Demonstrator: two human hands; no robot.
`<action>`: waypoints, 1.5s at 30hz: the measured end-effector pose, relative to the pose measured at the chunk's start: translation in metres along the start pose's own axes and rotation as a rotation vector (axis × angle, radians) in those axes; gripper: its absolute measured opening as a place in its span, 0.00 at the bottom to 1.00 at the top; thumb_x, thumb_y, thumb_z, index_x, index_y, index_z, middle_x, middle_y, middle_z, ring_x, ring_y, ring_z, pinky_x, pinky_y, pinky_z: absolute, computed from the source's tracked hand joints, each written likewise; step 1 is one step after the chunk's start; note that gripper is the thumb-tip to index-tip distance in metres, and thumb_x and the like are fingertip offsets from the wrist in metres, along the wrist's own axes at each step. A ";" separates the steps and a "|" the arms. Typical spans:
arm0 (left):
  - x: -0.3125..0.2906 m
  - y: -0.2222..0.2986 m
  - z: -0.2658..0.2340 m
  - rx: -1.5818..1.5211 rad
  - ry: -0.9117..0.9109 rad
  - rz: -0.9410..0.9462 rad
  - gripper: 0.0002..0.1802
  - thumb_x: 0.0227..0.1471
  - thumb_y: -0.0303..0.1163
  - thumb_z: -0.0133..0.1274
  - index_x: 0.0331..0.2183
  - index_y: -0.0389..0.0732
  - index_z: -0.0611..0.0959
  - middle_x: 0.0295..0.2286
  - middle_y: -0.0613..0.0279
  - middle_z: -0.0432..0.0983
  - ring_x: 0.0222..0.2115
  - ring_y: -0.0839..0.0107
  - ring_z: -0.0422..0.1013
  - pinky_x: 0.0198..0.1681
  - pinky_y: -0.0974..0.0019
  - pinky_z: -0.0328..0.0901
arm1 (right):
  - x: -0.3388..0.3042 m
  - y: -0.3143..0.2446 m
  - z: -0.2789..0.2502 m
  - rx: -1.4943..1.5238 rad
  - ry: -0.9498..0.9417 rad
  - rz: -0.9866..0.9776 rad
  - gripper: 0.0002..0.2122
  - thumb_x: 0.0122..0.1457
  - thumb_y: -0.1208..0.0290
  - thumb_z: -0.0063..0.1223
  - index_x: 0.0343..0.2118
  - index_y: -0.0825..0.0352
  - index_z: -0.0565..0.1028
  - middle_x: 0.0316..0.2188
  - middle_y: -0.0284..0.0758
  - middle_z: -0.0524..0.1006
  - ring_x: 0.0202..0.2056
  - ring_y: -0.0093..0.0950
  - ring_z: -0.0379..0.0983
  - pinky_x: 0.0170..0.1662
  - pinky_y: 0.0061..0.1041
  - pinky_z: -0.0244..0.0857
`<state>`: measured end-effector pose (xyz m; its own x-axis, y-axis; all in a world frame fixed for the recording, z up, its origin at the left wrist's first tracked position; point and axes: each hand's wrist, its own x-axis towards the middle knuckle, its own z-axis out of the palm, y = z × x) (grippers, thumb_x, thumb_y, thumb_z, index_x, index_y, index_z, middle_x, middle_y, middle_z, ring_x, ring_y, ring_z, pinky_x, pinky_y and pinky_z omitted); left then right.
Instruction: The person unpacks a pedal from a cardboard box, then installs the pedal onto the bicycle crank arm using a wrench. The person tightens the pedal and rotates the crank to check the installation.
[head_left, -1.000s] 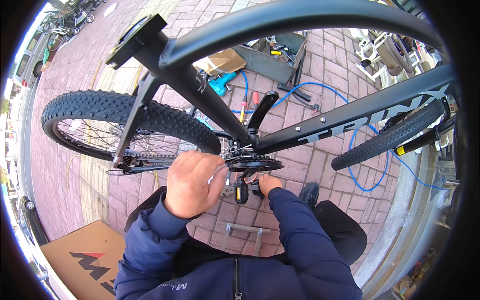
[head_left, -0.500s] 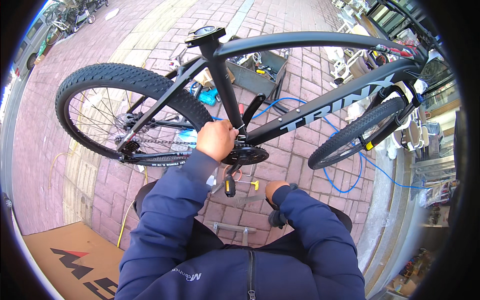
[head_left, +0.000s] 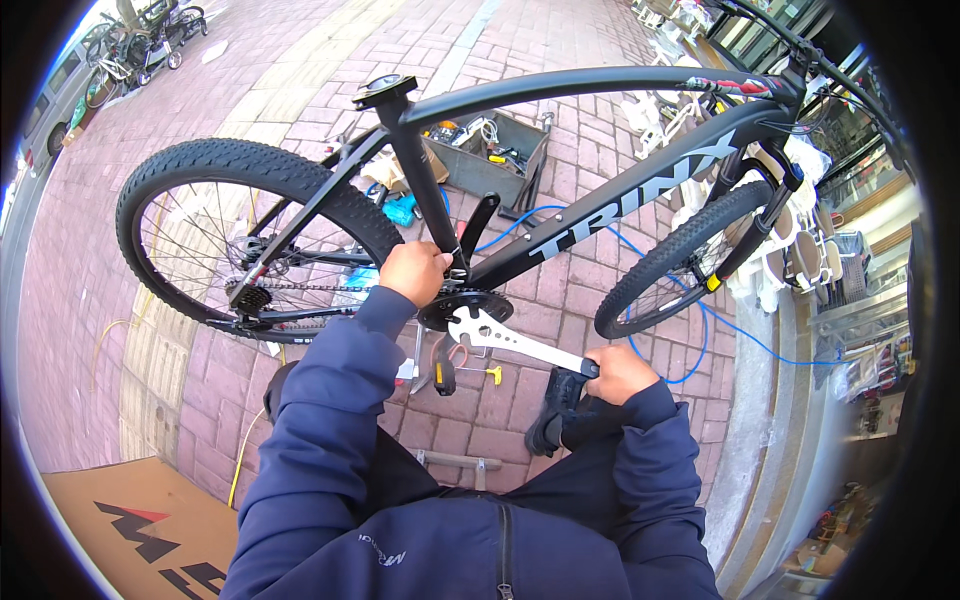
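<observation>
A black mountain bike (head_left: 560, 90) stands across the view, its rear wheel (head_left: 225, 165) at left and its front wheel (head_left: 622, 305) at right. My left hand (head_left: 412, 274) is closed at the foot of the seat tube, just above the chainring (head_left: 492, 303). Its fingertips pinch by a small metal part there; what they hold is too small to make out. A flat silver wrench (head_left: 525, 345) with a dark handle end is gripped in my right hand (head_left: 620, 373). The wrench's jawed head reaches the lower edge of the chainring. Below it hangs a pedal (head_left: 444, 377).
Behind the bike sits a grey metal toolbox (head_left: 480, 178) full of tools, beside a teal tool (head_left: 400, 210). A yellow-handled tool (head_left: 494, 375) lies on the bricks. A blue hose (head_left: 690, 375) loops past the front wheel. Printed cardboard (head_left: 90, 490) lies at lower left.
My right hand has swung up and outward, bringing the wrench into plain sight beside the crank. My left hand stays at the seat tube's foot. The whole view has shifted slightly.
</observation>
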<state>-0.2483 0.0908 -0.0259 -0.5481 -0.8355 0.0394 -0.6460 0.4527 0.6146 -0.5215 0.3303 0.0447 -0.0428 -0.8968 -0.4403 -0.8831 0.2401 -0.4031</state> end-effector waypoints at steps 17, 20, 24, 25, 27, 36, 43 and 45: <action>-0.035 0.086 0.024 -1.016 -0.865 -0.185 0.14 0.56 0.34 0.63 0.40 0.35 0.81 0.31 0.63 0.80 0.32 0.78 0.73 0.35 0.72 0.66 | 0.030 -0.036 -0.001 0.864 0.203 -0.012 0.16 0.50 0.71 0.65 0.41 0.74 0.78 0.26 0.30 0.77 0.29 0.18 0.68 0.34 0.23 0.66; -0.022 0.077 0.014 -1.164 -0.716 -0.243 0.10 0.57 0.31 0.60 0.37 0.37 0.79 0.28 0.61 0.82 0.19 0.80 0.71 0.20 0.76 0.63 | 0.026 -0.027 0.003 0.913 0.280 -0.075 0.18 0.54 0.67 0.70 0.41 0.74 0.77 0.27 0.27 0.77 0.30 0.16 0.68 0.34 0.20 0.65; -0.005 0.058 -0.002 -1.293 -0.456 -0.394 0.09 0.58 0.29 0.58 0.38 0.37 0.76 0.30 0.56 0.81 0.27 0.72 0.78 0.27 0.71 0.72 | 0.019 -0.014 0.003 0.921 0.350 -0.057 0.16 0.57 0.62 0.69 0.31 0.69 0.74 0.22 0.25 0.71 0.26 0.14 0.64 0.29 0.18 0.60; -0.003 0.055 -0.005 -1.309 -0.383 -0.404 0.09 0.58 0.29 0.58 0.38 0.37 0.76 0.30 0.56 0.81 0.28 0.72 0.78 0.27 0.70 0.73 | 0.016 -0.012 0.002 0.986 0.362 -0.061 0.16 0.58 0.61 0.68 0.30 0.68 0.72 0.22 0.25 0.71 0.25 0.14 0.65 0.28 0.18 0.60; -0.001 0.052 -0.008 -1.297 -0.286 -0.386 0.09 0.57 0.27 0.59 0.37 0.36 0.76 0.29 0.57 0.80 0.28 0.71 0.78 0.31 0.69 0.73 | 0.014 -0.008 0.002 1.121 0.377 -0.157 0.17 0.60 0.61 0.65 0.27 0.65 0.69 0.21 0.26 0.70 0.23 0.16 0.66 0.27 0.18 0.60; -0.017 0.045 -0.031 -0.780 0.249 -0.059 0.12 0.51 0.27 0.65 0.38 0.34 0.83 0.32 0.60 0.80 0.31 0.71 0.75 0.39 0.67 0.69 | 0.043 -0.036 -0.066 0.873 0.835 -0.447 0.14 0.67 0.62 0.54 0.31 0.69 0.73 0.47 0.42 0.77 0.22 0.18 0.70 0.27 0.19 0.66; -0.021 0.033 -0.038 -0.466 0.456 0.128 0.19 0.46 0.28 0.66 0.41 0.34 0.82 0.42 0.46 0.77 0.41 0.51 0.76 0.46 0.59 0.70 | 0.103 -0.086 -0.247 0.063 1.039 -0.324 0.15 0.64 0.60 0.56 0.45 0.67 0.79 0.39 0.46 0.81 0.41 0.38 0.79 0.47 0.33 0.68; -0.023 0.030 -0.037 -0.380 0.492 0.162 0.18 0.46 0.29 0.66 0.41 0.35 0.83 0.47 0.43 0.75 0.46 0.49 0.74 0.50 0.56 0.69 | 0.115 -0.092 -0.266 -0.011 0.922 -0.200 0.16 0.64 0.58 0.55 0.43 0.68 0.79 0.36 0.46 0.81 0.41 0.44 0.78 0.45 0.36 0.68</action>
<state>-0.2357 0.1120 0.0212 -0.2572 -0.8516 0.4567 -0.2926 0.5190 0.8031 -0.5698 0.1063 0.2447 -0.2388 -0.8624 0.4464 -0.9181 0.0507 -0.3932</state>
